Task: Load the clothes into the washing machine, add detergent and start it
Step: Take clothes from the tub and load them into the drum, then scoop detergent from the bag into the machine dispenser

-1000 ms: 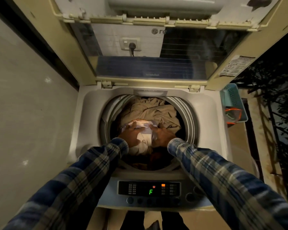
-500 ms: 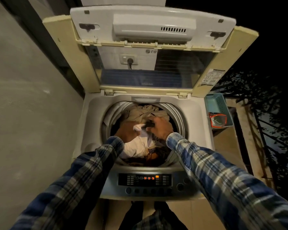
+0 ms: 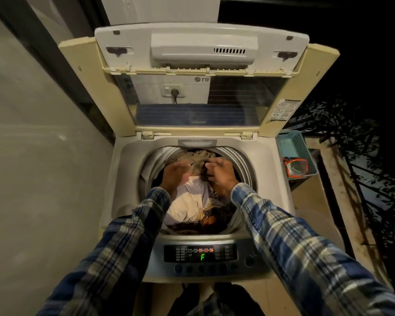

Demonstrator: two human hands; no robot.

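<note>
We see both hands inside the drum of the top-loading washing machine (image 3: 269, 179), whose lid (image 3: 201, 87) stands open. The left hand (image 3: 173, 174) is blurred, so we cannot tell its grip; the right hand (image 3: 219, 174) has fingers curled, gripping dark cloth. The clothes (image 3: 189, 201) fill the drum. The control panel (image 3: 201, 253) shows a green F.
</note>
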